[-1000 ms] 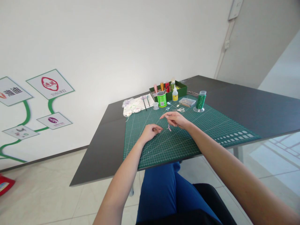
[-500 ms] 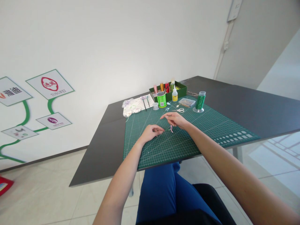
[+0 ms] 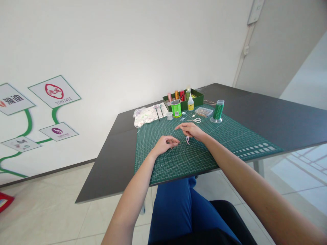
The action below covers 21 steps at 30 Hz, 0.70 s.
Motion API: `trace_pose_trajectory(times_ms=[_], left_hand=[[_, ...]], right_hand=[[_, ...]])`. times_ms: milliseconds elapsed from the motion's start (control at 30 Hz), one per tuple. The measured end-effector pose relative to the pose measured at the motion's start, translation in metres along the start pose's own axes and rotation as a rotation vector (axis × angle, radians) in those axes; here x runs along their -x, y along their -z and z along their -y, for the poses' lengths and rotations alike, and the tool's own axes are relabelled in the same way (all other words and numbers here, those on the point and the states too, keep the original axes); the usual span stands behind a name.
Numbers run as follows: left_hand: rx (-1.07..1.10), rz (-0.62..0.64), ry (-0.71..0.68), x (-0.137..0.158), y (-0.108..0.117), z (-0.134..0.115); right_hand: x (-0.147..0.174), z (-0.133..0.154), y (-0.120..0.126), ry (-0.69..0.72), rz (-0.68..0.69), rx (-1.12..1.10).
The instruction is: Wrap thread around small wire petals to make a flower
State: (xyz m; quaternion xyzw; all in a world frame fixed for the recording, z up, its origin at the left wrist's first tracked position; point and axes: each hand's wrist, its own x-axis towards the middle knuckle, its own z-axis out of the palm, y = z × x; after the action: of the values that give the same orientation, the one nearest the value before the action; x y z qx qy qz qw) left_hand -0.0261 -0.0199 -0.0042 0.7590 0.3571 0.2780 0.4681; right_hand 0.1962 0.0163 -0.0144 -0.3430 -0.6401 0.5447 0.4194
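Note:
My left hand (image 3: 166, 144) is low over the green cutting mat (image 3: 173, 165), its thumb and fingertips pinched on a thin wire stem. At the stem's right end is a small pale pink-purple petal (image 3: 187, 140), below my right hand. My right hand (image 3: 191, 130) is a little farther away and to the right, palm down, with its fingers drawn together. Something very thin shows at its fingertips, too fine to name. Just beyond it lie white-handled scissors (image 3: 196, 120) and small pale blue leaf-like pieces (image 3: 182, 119).
Behind the scissors are a green tin (image 3: 176, 109), a glue bottle (image 3: 190, 103), a clear case (image 3: 203, 111) and a dark green box (image 3: 199, 97) of thread spools. A green thread cone (image 3: 218, 111) stands right. White cloth (image 3: 145, 116) with flower pieces lies at back left.
The small petal on the wire has turned slightly, showing more of a curled shape. Both hands stay almost in place.

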Motion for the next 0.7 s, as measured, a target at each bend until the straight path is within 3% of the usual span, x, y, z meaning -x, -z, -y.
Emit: trace_pose_trajectory(times_ms=[700], left_hand=[[0.084, -0.035, -0.020, -0.0008, 0.0004, 0.0015]], right_hand=[[-0.0034, -0.0043, 0.0011, -0.087, -0.021, 0.035]])
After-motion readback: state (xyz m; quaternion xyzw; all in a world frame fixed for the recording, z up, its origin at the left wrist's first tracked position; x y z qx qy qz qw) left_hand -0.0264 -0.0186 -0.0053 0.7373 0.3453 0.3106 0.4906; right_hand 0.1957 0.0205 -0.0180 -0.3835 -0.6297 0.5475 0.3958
